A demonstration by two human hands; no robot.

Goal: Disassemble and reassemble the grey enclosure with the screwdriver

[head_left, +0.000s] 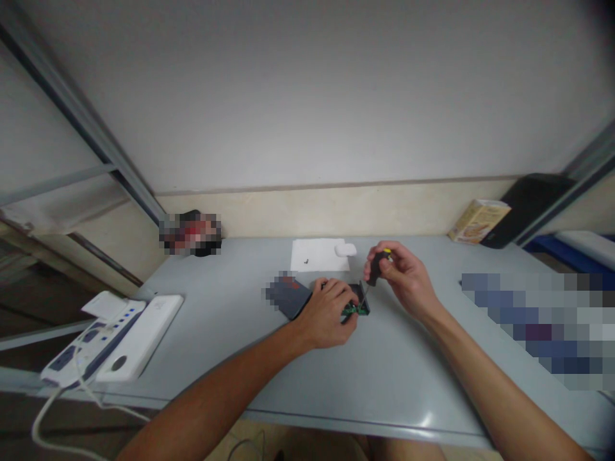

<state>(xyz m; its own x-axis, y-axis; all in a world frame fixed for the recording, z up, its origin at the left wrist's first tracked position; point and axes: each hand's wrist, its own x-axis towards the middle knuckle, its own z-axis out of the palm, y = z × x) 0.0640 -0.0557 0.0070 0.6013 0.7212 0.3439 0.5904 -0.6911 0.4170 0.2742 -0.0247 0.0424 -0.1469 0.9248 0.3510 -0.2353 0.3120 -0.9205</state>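
Note:
My left hand (334, 312) is closed on a small black device with a green circuit board (354, 308), steadying it on the grey table. In my right hand (403, 272) is a screwdriver (379, 266) with a black handle and a yellow end. Its thin shaft slants down to the board's right side, and the tip is too small to make out. A dark grey flat panel (291, 296) lies just left of my left hand, partly blurred out. Behind the hands is a white sheet of paper (317, 255) with tiny dark pieces, perhaps screws, on it.
A white rounded case (345, 248) sits on the paper's right corner. At left lie a power strip (96, 342) with cables and a long white box (147, 339). A yellow carton (479, 221) leans at the back right by a black object (531, 208). A wall rises behind.

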